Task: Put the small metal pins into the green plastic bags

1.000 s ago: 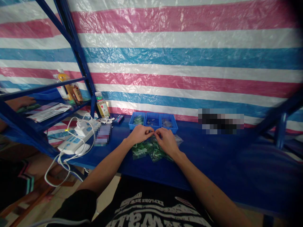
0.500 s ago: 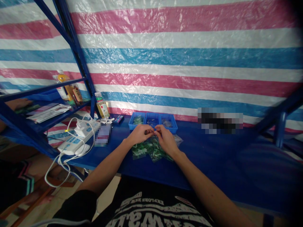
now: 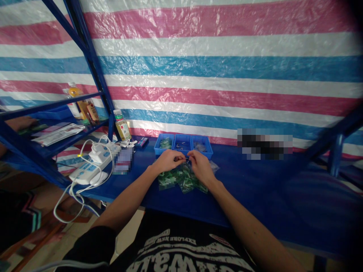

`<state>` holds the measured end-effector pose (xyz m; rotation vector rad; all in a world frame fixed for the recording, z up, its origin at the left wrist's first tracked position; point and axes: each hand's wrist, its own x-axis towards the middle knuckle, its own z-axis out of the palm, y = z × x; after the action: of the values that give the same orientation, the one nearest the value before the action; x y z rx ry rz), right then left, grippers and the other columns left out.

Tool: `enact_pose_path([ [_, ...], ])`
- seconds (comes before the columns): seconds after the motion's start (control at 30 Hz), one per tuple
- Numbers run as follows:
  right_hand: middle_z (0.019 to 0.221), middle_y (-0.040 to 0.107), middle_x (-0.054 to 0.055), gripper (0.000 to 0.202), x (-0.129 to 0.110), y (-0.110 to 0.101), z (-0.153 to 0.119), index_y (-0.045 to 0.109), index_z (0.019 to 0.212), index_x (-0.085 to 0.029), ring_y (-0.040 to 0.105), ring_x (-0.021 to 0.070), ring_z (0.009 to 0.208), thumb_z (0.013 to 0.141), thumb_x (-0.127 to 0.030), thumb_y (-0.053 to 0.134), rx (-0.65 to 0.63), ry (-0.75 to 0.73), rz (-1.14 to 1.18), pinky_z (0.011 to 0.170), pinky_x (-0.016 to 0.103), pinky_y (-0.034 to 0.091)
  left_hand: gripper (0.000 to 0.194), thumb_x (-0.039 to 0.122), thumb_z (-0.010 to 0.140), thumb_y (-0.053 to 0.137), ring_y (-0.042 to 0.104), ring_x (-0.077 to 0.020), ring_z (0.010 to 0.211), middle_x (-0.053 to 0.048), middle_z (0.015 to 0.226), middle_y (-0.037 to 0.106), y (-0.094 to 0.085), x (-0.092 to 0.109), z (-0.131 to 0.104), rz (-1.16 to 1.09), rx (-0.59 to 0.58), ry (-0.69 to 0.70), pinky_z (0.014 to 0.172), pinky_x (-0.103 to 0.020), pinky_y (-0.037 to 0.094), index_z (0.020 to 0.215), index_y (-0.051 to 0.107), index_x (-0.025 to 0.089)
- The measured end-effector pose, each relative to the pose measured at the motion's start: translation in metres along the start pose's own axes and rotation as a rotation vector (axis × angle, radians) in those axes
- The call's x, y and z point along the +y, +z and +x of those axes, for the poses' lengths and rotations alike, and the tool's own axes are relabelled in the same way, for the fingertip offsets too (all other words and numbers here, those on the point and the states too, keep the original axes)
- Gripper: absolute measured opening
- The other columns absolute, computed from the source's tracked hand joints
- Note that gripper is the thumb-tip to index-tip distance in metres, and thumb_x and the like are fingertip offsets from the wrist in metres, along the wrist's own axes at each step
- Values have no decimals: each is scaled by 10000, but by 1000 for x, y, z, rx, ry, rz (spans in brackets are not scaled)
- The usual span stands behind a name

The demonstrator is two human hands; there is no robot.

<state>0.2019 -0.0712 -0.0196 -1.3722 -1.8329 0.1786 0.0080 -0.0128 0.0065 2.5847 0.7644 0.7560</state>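
My left hand (image 3: 169,160) is closed, fingers curled around something dark and too small to name. Close beside it, my right hand (image 3: 200,165) pinches with thumb and fingers; a tiny item shows at the fingertips but I cannot make it out. The fingertips of both hands nearly meet. Beneath them lies a pile of small clear packets (image 3: 185,179) with green contents. Just beyond my hands stands a blue three-part tray (image 3: 183,152). Its left section holds green packets (image 3: 165,143), the middle one a few small metal pieces (image 3: 180,146), the right one clear plastic bits (image 3: 200,147).
At left on the blue table (image 3: 244,196) lie a white power strip (image 3: 95,162) with tangled cables, a blurred-out flat item (image 3: 123,160) and a small dark box (image 3: 142,142). A bottle (image 3: 122,126) stands behind. Another person's hand (image 3: 22,123) is beyond the blue frame.
My fingertips have shifted slightly where they meet, and the right hand has turned a little. The packets and tray stay in place; the view has tilted very slightly.
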Motion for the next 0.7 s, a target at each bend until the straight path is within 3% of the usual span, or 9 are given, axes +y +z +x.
enact_pose_path([
  [0.27,969,689,88,263,5,-1,-6,718,977,-218,622,236,906,884,-55,534,-208,15,-338,794,313,409,195,352,939,640,629,-139,636,-2,724,722,-3,3,-1,17,-8,-49,620,-228,413,972,771,212],
  [0.7,941,682,69,314,-2,-6,-6,734,989,-234,614,224,875,862,-26,536,-231,8,-312,769,302,384,160,303,938,638,619,-132,634,6,714,706,-5,4,-1,19,-29,-47,615,-221,396,987,760,212],
])
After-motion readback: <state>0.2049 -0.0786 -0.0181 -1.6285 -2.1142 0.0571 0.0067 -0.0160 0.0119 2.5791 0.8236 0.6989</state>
